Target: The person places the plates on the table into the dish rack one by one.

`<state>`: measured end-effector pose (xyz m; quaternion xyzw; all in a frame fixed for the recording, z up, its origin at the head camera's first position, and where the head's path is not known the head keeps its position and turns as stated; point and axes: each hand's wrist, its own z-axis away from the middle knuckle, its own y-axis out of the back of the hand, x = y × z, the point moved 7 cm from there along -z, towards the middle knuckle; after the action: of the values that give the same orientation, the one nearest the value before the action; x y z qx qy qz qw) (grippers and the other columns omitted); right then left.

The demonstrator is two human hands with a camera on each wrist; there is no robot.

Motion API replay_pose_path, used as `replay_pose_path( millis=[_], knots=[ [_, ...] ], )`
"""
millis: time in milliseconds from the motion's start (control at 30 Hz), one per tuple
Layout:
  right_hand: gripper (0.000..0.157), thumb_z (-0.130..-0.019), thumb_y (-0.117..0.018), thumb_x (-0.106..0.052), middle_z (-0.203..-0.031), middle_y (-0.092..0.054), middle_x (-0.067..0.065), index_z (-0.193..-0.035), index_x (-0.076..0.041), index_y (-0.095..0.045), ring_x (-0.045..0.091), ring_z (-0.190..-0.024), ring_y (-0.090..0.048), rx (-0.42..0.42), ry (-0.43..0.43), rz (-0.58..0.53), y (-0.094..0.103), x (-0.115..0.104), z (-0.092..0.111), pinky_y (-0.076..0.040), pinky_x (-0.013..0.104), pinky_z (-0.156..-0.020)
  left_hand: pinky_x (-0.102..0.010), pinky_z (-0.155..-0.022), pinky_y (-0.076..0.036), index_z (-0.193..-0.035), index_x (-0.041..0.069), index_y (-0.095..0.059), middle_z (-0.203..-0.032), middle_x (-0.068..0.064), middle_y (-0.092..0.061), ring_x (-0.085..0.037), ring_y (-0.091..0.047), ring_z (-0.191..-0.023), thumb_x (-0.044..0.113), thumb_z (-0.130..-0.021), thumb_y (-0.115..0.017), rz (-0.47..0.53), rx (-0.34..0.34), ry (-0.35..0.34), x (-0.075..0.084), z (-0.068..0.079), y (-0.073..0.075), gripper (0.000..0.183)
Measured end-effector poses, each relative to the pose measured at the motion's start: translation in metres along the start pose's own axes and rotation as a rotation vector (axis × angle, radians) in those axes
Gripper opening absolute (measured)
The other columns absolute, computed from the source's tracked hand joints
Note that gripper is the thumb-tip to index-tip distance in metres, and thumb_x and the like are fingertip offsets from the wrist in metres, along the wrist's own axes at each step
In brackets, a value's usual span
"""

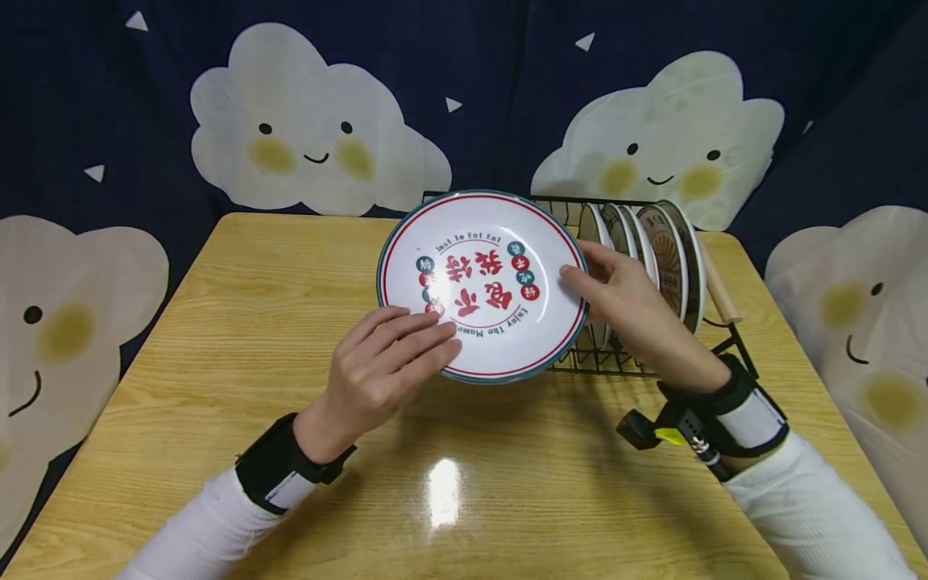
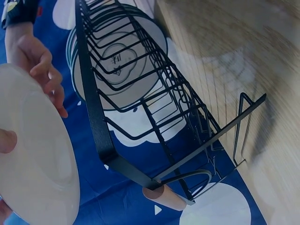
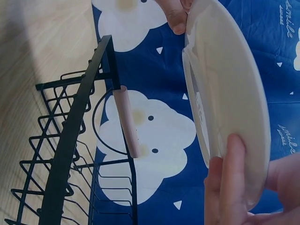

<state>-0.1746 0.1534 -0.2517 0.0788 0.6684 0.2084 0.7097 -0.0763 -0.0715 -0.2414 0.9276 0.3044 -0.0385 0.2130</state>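
Note:
A round white plate point(image 1: 486, 286) with a blue rim, a red line and red lettering is held up, its printed face toward the head camera. My left hand point(image 1: 387, 362) grips its lower left edge, fingers over the face; the thumb point(image 2: 6, 141) presses the pale underside in the left wrist view. At the right edge my right hand point(image 1: 627, 298) pinches the rim, thumb on the face and fingers point(image 3: 233, 173) against the underside. Behind the plate, partly hidden by it, stands a black wire dish rack point(image 1: 609, 366).
Several plates point(image 1: 670, 258) stand on edge in the rack's right part. The rack has wooden handles point(image 1: 718, 278) at its ends. Beneath it lies a wood-grain table point(image 1: 290, 282), and a dark blue cloth point(image 1: 493, 105) with white clouds hangs behind.

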Motion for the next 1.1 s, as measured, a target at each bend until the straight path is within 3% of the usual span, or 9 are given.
replay_pose_path(
  millis=[367,767,900,1100],
  knots=[
    [0.056,-0.093,-0.050,-0.020,-0.111,-0.048,0.018,-0.142,-0.003,-0.029,0.014,-0.081,-0.059,0.038,-0.011,-0.001,-0.002,0.002,-0.001,-0.057,0.028,-0.066,-0.035,-0.077,-0.054,-0.097,0.011,-0.072,-0.093,-0.004,-0.071,-0.020,-0.067,-0.085,0.015,-0.089,-0.060,0.003,-0.045,0.020,-0.003,0.003,-0.005,0.015],
    [0.052,-0.092,-0.050,-0.015,-0.106,-0.047,0.015,-0.139,-0.001,-0.033,0.013,-0.076,-0.058,0.097,0.006,-0.007,0.000,-0.003,-0.005,-0.057,0.028,-0.062,-0.038,-0.082,-0.053,-0.100,0.013,-0.068,-0.095,-0.005,-0.071,-0.021,-0.066,-0.087,0.016,-0.090,-0.059,0.017,-0.075,0.081,-0.013,0.010,-0.014,0.014],
    [0.052,-0.092,-0.050,-0.014,-0.106,-0.046,0.015,-0.139,-0.001,-0.033,0.014,-0.077,-0.057,0.107,0.005,-0.009,0.000,-0.003,-0.006,-0.057,0.029,-0.061,-0.038,-0.079,-0.054,-0.098,0.012,-0.067,-0.094,-0.005,-0.071,-0.022,-0.066,-0.085,0.013,-0.090,-0.059,0.022,-0.063,0.091,-0.015,0.012,-0.016,0.012],
    [0.050,-0.092,-0.049,-0.014,-0.104,-0.047,0.015,-0.138,-0.002,-0.034,0.014,-0.075,-0.058,0.122,0.049,-0.011,0.001,-0.007,-0.004,-0.057,0.031,-0.060,-0.036,-0.080,-0.053,-0.097,0.012,-0.066,-0.098,-0.006,-0.070,-0.022,-0.065,-0.089,0.007,-0.086,-0.061,0.014,-0.104,0.146,-0.022,0.016,-0.021,0.013]
  ],
)
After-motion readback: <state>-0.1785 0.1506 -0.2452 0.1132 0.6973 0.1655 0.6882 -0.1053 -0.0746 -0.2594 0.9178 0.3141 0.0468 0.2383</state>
